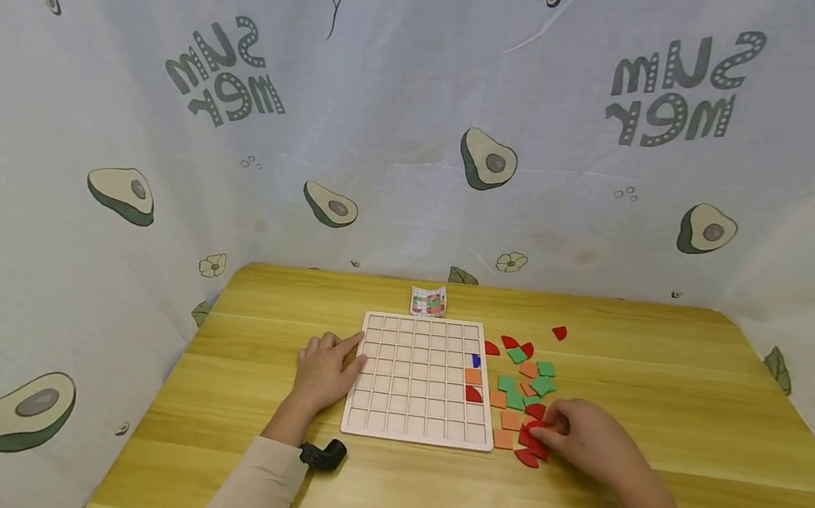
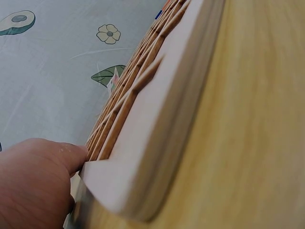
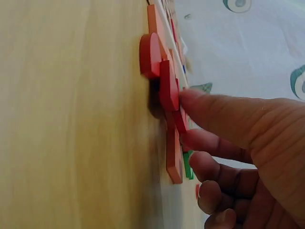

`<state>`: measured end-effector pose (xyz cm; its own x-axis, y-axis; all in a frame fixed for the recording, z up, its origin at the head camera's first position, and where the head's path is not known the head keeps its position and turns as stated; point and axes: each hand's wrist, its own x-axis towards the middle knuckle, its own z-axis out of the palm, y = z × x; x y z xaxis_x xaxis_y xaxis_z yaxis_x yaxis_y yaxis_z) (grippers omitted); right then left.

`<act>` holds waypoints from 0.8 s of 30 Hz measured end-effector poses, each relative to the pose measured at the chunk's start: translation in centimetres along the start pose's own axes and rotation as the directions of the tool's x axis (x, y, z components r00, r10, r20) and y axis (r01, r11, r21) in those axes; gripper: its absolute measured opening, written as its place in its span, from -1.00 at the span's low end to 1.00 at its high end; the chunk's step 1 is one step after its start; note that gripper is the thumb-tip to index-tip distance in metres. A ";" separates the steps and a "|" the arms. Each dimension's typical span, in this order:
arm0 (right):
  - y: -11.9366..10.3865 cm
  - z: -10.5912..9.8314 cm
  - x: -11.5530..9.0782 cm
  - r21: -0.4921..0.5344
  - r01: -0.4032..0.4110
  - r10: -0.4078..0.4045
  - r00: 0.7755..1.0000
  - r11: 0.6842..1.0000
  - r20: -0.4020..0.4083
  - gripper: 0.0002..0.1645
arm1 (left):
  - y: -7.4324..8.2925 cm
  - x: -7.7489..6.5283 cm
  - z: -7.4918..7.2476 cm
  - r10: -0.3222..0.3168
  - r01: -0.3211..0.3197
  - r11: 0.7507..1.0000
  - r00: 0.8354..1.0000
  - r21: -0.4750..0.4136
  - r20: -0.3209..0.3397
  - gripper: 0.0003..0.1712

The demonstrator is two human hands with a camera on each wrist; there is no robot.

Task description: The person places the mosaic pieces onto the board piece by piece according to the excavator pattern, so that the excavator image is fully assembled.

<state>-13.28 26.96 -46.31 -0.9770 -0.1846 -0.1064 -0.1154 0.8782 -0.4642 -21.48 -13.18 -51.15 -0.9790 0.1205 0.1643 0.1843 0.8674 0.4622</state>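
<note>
Extends the left forearm forward from the lower left, resting the left hand (image 1: 324, 372) on the left rim of a pale, square, gridded wooden board (image 1: 417, 438) on the yellow wood-grained table (image 1: 426, 491). Spreads the left fingers apart, with nothing in their grasp, laying forefinger and thumb at the rim. Slants the right forearm inward from the lower right, wrist bent toward the board, with the right hand (image 1: 590, 438) well to the board's right. Touches a flat, red, wedge-shaped tile (image 3: 170, 88) with the right thumb tip, at the near end of a loose scatter of red tiles, orange squares (image 1: 511, 421) and green squares (image 1: 507, 383). Shows a gap between right thumb and forefinger, curling the other fingers loosely; cannot tell whether clamped on the red tile.
</note>
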 end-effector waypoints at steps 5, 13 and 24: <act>-1.0 0.3 0.0 -0.077 -0.018 0.014 0.999 0.997 -0.045 -0.57 | -0.1 -0.1 0.0 -0.002 0.002 1.000 1.000 0.001 0.002 -0.45; -1.6 0.7 0.3 -0.093 -0.048 0.043 0.998 0.994 -0.051 -0.72 | 0.0 -0.1 -0.1 -0.002 0.002 1.000 1.000 0.003 0.002 -0.44; -0.9 1.1 1.2 0.004 0.017 -0.017 0.999 1.000 -0.028 -0.61 | 0.1 -0.1 -0.3 -0.003 0.003 1.000 1.000 0.004 0.015 -0.44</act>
<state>-14.13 25.46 -46.95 -0.9796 -0.1867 -0.0741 -0.1310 0.8733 -0.4692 -21.37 -13.23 -50.86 -0.9808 0.1249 0.1500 0.1809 0.8699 0.4588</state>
